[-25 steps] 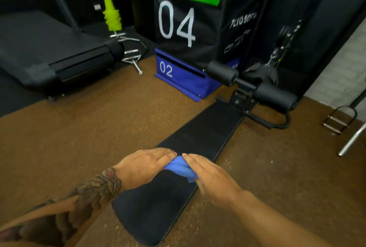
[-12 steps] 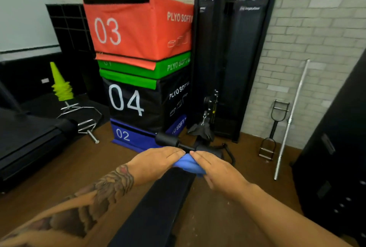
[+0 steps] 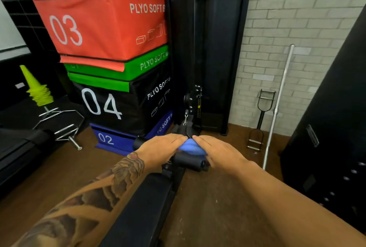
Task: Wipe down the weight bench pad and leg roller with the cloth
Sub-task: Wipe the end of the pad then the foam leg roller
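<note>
Left grip [image 3: 160, 148] and right grip [image 3: 217, 153], fingers flat, are pressing the crumpled blue cloth [image 3: 190, 146] onto the black cylindrical leg roller [image 3: 188, 161] at centre frame; roller wiping judged underway, black bench pad [image 3: 142, 207] below unverified.

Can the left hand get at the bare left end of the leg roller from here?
Likely yes: the left hand presses the cloth on the leg roller, and the roller's bare left end shows just beside that hand with nothing between them.

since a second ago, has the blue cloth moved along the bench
Yes: the blue cloth went from mid bench pad forward onto the leg roller at its far end.
</note>
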A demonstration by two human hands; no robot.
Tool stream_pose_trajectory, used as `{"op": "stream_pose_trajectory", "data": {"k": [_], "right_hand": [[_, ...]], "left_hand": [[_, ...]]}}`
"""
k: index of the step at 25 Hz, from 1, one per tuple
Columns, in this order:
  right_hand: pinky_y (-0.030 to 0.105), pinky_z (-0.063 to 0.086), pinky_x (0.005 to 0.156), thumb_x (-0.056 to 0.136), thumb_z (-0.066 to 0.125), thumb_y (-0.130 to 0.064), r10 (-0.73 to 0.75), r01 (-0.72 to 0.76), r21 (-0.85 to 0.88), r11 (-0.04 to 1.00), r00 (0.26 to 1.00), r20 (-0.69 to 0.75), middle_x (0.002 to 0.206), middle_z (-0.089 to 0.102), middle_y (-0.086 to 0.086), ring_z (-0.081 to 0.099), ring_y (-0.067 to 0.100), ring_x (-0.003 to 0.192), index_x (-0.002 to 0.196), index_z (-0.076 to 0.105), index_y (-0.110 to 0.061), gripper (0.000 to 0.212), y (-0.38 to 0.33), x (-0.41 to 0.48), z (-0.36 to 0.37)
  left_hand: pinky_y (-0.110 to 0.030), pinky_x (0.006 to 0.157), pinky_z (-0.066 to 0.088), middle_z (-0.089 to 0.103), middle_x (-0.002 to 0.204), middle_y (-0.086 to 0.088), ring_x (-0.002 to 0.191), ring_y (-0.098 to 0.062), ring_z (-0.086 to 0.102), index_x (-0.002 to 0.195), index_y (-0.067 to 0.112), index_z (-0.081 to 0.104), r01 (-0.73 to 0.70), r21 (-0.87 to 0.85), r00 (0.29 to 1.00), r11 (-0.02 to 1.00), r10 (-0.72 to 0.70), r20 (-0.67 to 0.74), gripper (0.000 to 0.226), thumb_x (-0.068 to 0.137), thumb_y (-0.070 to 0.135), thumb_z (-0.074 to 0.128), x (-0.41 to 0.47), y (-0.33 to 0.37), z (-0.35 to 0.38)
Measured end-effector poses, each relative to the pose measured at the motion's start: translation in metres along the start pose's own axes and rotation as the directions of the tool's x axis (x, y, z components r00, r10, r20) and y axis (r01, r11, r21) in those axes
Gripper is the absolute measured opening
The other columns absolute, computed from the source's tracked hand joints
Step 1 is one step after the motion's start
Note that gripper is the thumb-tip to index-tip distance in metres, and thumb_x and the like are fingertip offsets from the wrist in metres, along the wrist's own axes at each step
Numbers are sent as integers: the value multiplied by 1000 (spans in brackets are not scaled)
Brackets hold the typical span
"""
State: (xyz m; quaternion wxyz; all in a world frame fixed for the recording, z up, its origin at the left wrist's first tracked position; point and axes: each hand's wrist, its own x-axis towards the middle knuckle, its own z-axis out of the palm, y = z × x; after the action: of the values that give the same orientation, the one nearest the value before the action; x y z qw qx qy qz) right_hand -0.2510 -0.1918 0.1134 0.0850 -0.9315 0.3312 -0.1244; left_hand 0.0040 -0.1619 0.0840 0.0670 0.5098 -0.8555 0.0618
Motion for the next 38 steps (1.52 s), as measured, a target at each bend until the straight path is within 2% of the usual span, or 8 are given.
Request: {"op": "stream_pose_trajectory", "data": {"k": [6, 11, 14, 18, 25, 29, 33, 38], "right_hand": [[25, 16, 113, 91, 51, -11, 71, -73, 57, 996, 997, 43, 154, 24, 4, 24, 18, 139, 149, 11, -18, 71, 61, 41, 17], [30, 19, 115, 89, 53, -13, 115, -122, 69, 990, 988, 99, 153, 26, 6, 27, 20, 138, 150, 13, -16, 72, 103, 85, 58], [31, 19, 116, 90, 54, -14, 169, -179, 74, 981, 978, 121, 153, 26, 5, 26, 20, 139, 150, 14, -17, 72, 135, 120, 100], [30, 20, 115, 90, 53, -15, 188, -195, 40, 980, 973, 135, 152, 27, 4, 27, 19, 138, 149, 14, -19, 71, 180, 154, 168], [30, 18, 113, 89, 53, -12, 159, -174, 55, 983, 964, 216, 151, 30, 6, 30, 21, 137, 148, 9, -19, 74, 268, 180, 311], [35, 29, 111, 77, 63, -9, 57, -66, 46, 997, 984, 168, 143, 43, 8, 43, 23, 130, 147, 23, -13, 80, 300, 188, 368], [39, 39, 105, 70, 63, -12, -4, -10, 111, 994, 992, 126, 140, 47, 7, 48, 22, 126, 144, 28, -14, 81, 303, 183, 398], [31, 15, 114, 81, 39, -27, 3, -23, 149, 989, 991, 133, 152, 31, 0, 23, 15, 141, 147, 22, -18, 69, 296, 167, 410]], "left_hand": [[-30, 108, 33, 56, 138, -14, 126, -28, 55, 141, 3, 46, -19, -35, 998, 999, 17, -58, 101, 51, 15, 90, 63, -17, 20], [-49, 101, 49, 59, 133, -21, 121, -35, 59, 138, -1, 49, -72, -112, 996, 991, 66, -57, 66, 77, 5, 75, 100, -62, 73], [-44, 103, 48, 61, 132, -19, 120, -33, 60, 138, 1, 51, -71, -147, 997, 987, 65, -47, 56, 85, 5, 69, 125, -103, 127], [-38, 105, 42, 61, 131, -18, 119, -31, 61, 136, 1, 53, -98, -159, 995, 982, 97, -17, 53, 86, 5, 70, 154, -142, 198], [-35, 93, 53, 67, 121, -12, 108, -25, 67, 132, 5, 56, -211, -176, 972, 962, 225, 64, 71, 67, 6, 84, 187, -188, 345], [-27, 92, 51, 70, 117, -5, 104, -18, 68, 125, 10, 63, -225, -92, 973, 970, 229, 25, 73, 57, 12, 88, 194, -200, 405], [-37, 104, 46, 63, 131, -10, 119, -26, 59, 134, 13, 47, -203, -102, 978, 974, 207, 31, 53, 81, 11, 49, 178, -210, 439], [-33, 116, 25, 43, 150, -8, 139, -21, 38, 148, 8, 33, -138, -159, 987, 978, 150, 63, 65, 83, 7, 38, 150, -215, 443]]}}
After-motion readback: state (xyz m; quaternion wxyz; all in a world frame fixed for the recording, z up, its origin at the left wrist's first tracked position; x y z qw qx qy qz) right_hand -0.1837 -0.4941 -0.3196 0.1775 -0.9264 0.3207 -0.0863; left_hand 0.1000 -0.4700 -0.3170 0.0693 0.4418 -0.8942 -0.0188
